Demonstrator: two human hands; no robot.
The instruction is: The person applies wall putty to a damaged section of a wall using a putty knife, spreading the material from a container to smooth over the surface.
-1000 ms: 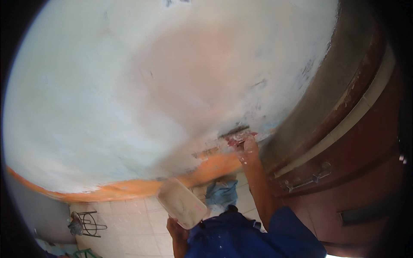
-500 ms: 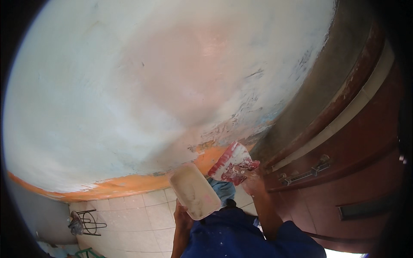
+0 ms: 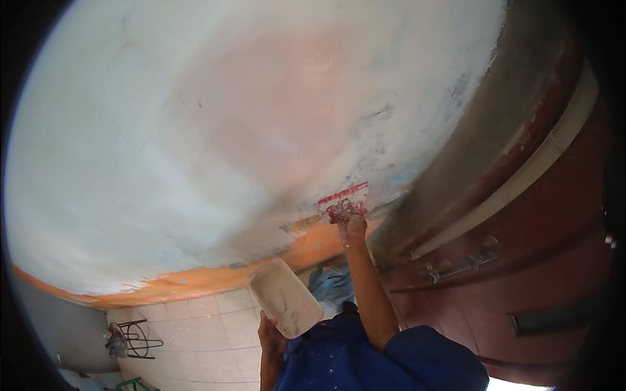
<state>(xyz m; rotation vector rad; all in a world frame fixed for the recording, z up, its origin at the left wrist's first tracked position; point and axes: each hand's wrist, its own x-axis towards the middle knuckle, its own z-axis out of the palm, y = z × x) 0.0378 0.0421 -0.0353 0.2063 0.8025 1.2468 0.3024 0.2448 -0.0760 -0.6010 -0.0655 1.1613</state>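
Observation:
My right hand (image 3: pixel 353 228) grips a wide putty knife (image 3: pixel 343 202), red and smeared with white, its blade edge laid against the lower part of the wall (image 3: pixel 150 150). There the whitish coat meets bare, patchy plaster above an orange band (image 3: pixel 319 244). Closer to my body, my left hand (image 3: pixel 272 333) is closed on the side of a pale rectangular tub (image 3: pixel 285 298). Some light, smeared paste (image 3: pixel 287 296) lies inside the tub. The fingers under the tub are partly hidden.
A dark red door (image 3: pixel 469 300) with a metal bolt (image 3: pixel 460 264) stands at the right, beside a grey-brown wall strip. A blue cloth (image 3: pixel 331 287) lies near the wall's foot. At the lower left, a black metal-framed stool (image 3: pixel 135 339) stands on the tiled floor (image 3: pixel 195 339).
My right hand has moved up and to the left, bringing the putty knife from beside the tub onto the wall. The tub has shifted slightly left and down.

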